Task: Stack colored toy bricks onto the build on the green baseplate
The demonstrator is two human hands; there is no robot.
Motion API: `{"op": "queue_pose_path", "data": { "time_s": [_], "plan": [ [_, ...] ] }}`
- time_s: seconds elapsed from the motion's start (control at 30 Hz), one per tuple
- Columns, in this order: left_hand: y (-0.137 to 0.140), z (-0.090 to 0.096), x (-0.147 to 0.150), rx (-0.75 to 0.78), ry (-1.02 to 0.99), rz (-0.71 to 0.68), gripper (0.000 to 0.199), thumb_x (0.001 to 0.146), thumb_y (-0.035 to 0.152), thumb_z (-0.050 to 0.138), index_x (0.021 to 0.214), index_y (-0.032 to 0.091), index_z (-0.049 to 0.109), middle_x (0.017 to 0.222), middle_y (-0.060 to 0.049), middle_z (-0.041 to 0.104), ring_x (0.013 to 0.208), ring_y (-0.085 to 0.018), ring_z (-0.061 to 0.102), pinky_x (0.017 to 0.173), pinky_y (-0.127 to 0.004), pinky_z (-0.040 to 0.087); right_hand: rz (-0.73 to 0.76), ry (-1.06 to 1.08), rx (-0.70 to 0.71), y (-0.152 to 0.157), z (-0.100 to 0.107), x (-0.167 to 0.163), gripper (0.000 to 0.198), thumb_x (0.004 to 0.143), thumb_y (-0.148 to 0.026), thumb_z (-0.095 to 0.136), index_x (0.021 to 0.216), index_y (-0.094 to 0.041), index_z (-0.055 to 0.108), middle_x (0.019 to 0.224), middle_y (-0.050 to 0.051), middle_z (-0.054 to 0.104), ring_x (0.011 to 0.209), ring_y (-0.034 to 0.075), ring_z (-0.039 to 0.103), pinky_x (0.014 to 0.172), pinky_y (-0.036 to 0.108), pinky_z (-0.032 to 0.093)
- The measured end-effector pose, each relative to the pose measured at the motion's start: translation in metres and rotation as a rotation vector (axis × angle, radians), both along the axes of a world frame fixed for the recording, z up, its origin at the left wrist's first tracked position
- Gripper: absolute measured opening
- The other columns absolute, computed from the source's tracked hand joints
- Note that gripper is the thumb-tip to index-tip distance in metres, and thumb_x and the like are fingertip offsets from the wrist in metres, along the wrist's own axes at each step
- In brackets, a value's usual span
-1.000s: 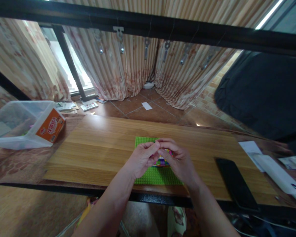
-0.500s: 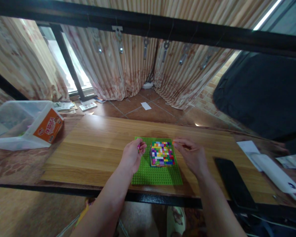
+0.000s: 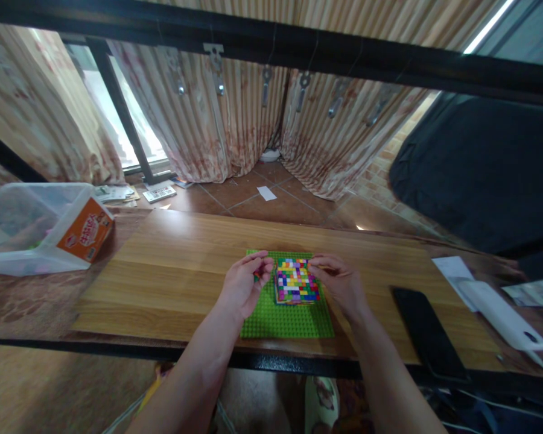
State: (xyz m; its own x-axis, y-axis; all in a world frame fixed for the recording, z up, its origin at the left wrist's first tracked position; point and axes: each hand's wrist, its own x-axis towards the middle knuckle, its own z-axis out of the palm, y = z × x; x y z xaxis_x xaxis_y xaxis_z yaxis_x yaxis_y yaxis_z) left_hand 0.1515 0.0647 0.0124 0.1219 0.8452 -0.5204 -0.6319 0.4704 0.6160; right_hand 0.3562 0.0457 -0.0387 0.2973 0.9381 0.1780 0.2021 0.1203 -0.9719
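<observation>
A block of multicoloured toy bricks (image 3: 295, 283) stands on a green studded baseplate (image 3: 285, 322). My left hand (image 3: 243, 282) is to the left of the block, above the plate's left side. Its fingers are curled closed around small toy bricks (image 3: 256, 276), of which a bit of red and green shows. At the block's far right corner is my right hand (image 3: 341, 284), thumb and fingers pinched together and touching the top there. The brick in that pinch is hidden by the fingertips.
The baseplate lies on a wooden board (image 3: 163, 271). A black phone (image 3: 428, 331) lies to the right, beside a white device with a cable (image 3: 504, 313). At the far left sits a clear plastic bin (image 3: 67, 223) with an orange label. A dark bar (image 3: 271, 30) crosses overhead.
My right hand has moved left, from beside the block to its far right corner; the orange brick at its fingertips is now hidden. My left-hand fingers have shifted slightly over the bricks they hold.
</observation>
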Motion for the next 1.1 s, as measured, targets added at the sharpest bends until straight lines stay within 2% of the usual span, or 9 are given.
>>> {"op": "queue_pose_path", "data": {
  "time_s": [0.1, 0.23, 0.5, 0.87, 1.0, 1.1],
  "plan": [
    [0.000, 0.000, 0.000, 0.005, -0.006, -0.010, 0.019, 0.086, -0.003, 0.049, 0.089, 0.007, 0.065, 0.068, -0.006, 0.066, 0.053, -0.006, 0.057, 0.046, -0.013, 0.043, -0.010, 0.194, -0.031, 0.001, -0.001, -0.005, 0.014, 0.060, -0.032, 0.086, 0.070, -0.027, 0.078, 0.087, 0.002, 0.074, 0.083, 0.019, 0.066, 0.077, 0.034, 0.051],
    [-0.001, 0.001, 0.000, 0.019, -0.006, -0.019, 0.019, 0.086, -0.003, 0.049, 0.088, 0.007, 0.065, 0.068, -0.005, 0.066, 0.053, -0.006, 0.057, 0.047, -0.013, 0.043, 0.010, 0.406, -0.125, 0.001, -0.003, -0.009, 0.024, 0.057, -0.029, 0.089, 0.077, -0.026, 0.077, 0.079, -0.001, 0.075, 0.072, 0.015, 0.065, 0.071, 0.030, 0.053],
    [-0.001, 0.000, 0.000, 0.012, 0.009, -0.026, 0.018, 0.085, -0.002, 0.049, 0.089, 0.006, 0.066, 0.067, -0.005, 0.066, 0.052, -0.006, 0.057, 0.047, -0.014, 0.043, 0.013, 0.617, -0.179, 0.003, -0.004, -0.013, 0.034, 0.053, -0.020, 0.088, 0.085, -0.025, 0.075, 0.085, -0.001, 0.078, 0.076, 0.015, 0.070, 0.073, 0.027, 0.056],
    [-0.002, -0.004, 0.006, 0.021, 0.046, -0.020, 0.024, 0.080, -0.005, 0.048, 0.088, 0.006, 0.067, 0.071, -0.007, 0.068, 0.058, -0.008, 0.063, 0.052, -0.015, 0.049, 0.026, 0.622, -0.178, 0.004, 0.000, -0.016, 0.043, 0.052, -0.019, 0.088, 0.092, -0.024, 0.072, 0.082, -0.002, 0.078, 0.071, 0.014, 0.070, 0.070, 0.027, 0.058],
    [-0.002, -0.003, 0.006, 0.037, 0.044, -0.016, 0.027, 0.078, -0.009, 0.046, 0.086, 0.006, 0.067, 0.073, -0.008, 0.070, 0.060, -0.008, 0.065, 0.056, -0.015, 0.051, 0.026, 0.607, -0.165, 0.001, 0.000, -0.016, 0.047, 0.053, -0.021, 0.088, 0.098, -0.025, 0.072, 0.087, -0.001, 0.077, 0.077, 0.015, 0.071, 0.076, 0.029, 0.058],
    [-0.002, -0.001, 0.006, 0.049, 0.042, -0.026, 0.024, 0.081, -0.008, 0.047, 0.084, 0.006, 0.068, 0.073, -0.008, 0.071, 0.061, -0.008, 0.065, 0.059, -0.015, 0.053, 0.005, 0.554, -0.112, 0.000, 0.002, -0.014, 0.044, 0.057, -0.026, 0.088, 0.098, -0.026, 0.073, 0.091, -0.001, 0.077, 0.083, 0.014, 0.070, 0.081, 0.029, 0.056]
  ]
}}
